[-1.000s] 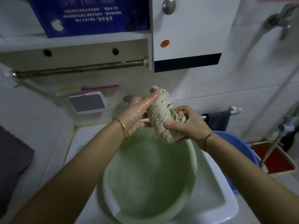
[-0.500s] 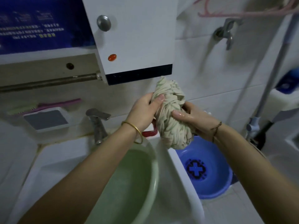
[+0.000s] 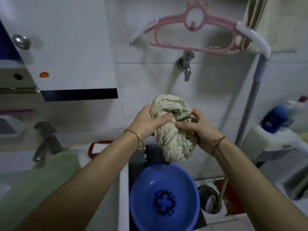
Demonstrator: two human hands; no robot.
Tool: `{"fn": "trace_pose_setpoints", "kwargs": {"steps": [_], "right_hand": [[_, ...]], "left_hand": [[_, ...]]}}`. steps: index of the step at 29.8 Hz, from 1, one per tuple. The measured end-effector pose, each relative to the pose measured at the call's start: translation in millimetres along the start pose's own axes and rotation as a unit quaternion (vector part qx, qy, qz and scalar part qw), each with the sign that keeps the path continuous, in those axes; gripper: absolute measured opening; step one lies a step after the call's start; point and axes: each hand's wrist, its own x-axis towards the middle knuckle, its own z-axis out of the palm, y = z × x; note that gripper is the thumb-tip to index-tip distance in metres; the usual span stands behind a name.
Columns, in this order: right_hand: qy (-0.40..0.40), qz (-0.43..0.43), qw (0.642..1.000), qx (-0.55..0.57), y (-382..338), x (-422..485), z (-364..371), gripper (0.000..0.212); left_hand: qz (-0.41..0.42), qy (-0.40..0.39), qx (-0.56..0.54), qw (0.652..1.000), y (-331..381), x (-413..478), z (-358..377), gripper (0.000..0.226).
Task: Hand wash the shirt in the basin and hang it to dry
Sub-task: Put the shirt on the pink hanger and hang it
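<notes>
Head view: both hands hold a wrung, twisted shirt [image 3: 171, 130] above the blue basin [image 3: 164, 195].
Left hand [image 3: 148, 124]: fingers curled round its upper left side.
Right hand [image 3: 198, 129]: fingers pinching folds on its right.
Green basin [image 3: 41, 177]: in the sink, lower left.
Pink hanger [image 3: 195, 30]: on the wall, above the tap [image 3: 186, 64].

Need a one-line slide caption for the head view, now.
Left hand and right hand grip a twisted shirt above a blue basin, under a wall tap and pink hanger.
</notes>
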Motion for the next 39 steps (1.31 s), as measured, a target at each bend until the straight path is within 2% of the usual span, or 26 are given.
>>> {"fn": "trace_pose_setpoints", "kwargs": {"steps": [2, 4, 6, 8, 12, 13, 14, 16, 17, 18, 21, 25, 28, 31, 33, 35, 37, 39], "right_hand": [[-0.012, 0.022, 0.999, -0.029, -5, 2, -14, 0.047], [0.009, -0.006, 0.997, -0.083, -7, 7, -20, 0.035], [0.072, -0.049, 0.992, -0.096, -9, 13, -25, 0.018], [0.111, -0.065, 0.990, -0.050, -12, 18, -29, 0.013], [0.113, -0.060, 0.992, 0.024, -23, 23, -30, 0.010], [0.101, -0.060, 0.993, 0.023, -26, 22, -30, 0.013], [0.089, -0.062, 0.994, 0.013, -30, 22, -30, 0.011], [0.072, -0.058, 0.996, -0.016, -35, 25, -30, 0.015], [0.068, -0.052, 0.996, -0.026, -37, 26, -28, 0.020], [0.061, -0.049, 0.996, -0.033, -37, 28, -27, 0.022], [0.033, -0.034, 0.999, -0.024, -40, 36, -24, 0.019], [-0.037, -0.027, 0.995, -0.090, -51, 36, -39, 0.016], [-0.067, -0.050, 0.983, -0.163, -50, 35, -54, 0.009], [-0.056, -0.064, 0.958, -0.275, -46, 37, -67, 0.044], [-0.079, -0.067, 0.944, -0.312, -48, 34, -71, 0.045], [-0.131, -0.054, 0.945, -0.295, -48, 29, -72, 0.046], [-0.182, -0.052, 0.936, -0.296, -43, 25, -73, 0.042], [-0.194, -0.039, 0.939, -0.282, -32, 28, -75, 0.037]], "left_hand": [[0.018, 0.016, 0.029, 0.999, 5, 5, 6, 0.032], [0.036, 0.004, 0.082, 0.996, 14, 6, 11, 0.016], [0.031, -0.022, 0.124, 0.992, 15, 11, 14, 0.020], [0.010, -0.054, 0.149, 0.987, 16, 13, 15, 0.022], [-0.009, -0.119, 0.200, 0.972, 20, 14, 17, 0.003], [-0.011, -0.127, 0.213, 0.969, 22, 13, 19, 0.012], [-0.009, -0.134, 0.219, 0.966, 23, 14, 21, 0.032], [-0.008, -0.139, 0.180, 0.974, 27, 14, 27, 0.079], [0.002, -0.137, 0.154, 0.979, 28, 15, 30, 0.092], [0.021, -0.137, 0.142, 0.980, 30, 16, 32, 0.095], [0.068, -0.133, 0.140, 0.979, 32, 18, 37, 0.082], [0.053, -0.091, 0.093, 0.990, 30, 18, 40, 0.051], [0.040, -0.030, 0.065, 0.997, 33, 20, 43, 0.025], [-0.002, 0.000, -0.066, 0.998, 43, 25, 40, 0.026], [-0.004, -0.008, -0.093, 0.996, 51, 27, 37, 0.027], [-0.005, -0.013, -0.116, 0.993, 57, 27, 36, 0.027], [-0.016, -0.013, -0.178, 0.984, 62, 27, 30, 0.027], [-0.025, -0.007, -0.242, 0.970, 67, 27, 20, 0.034]]}}
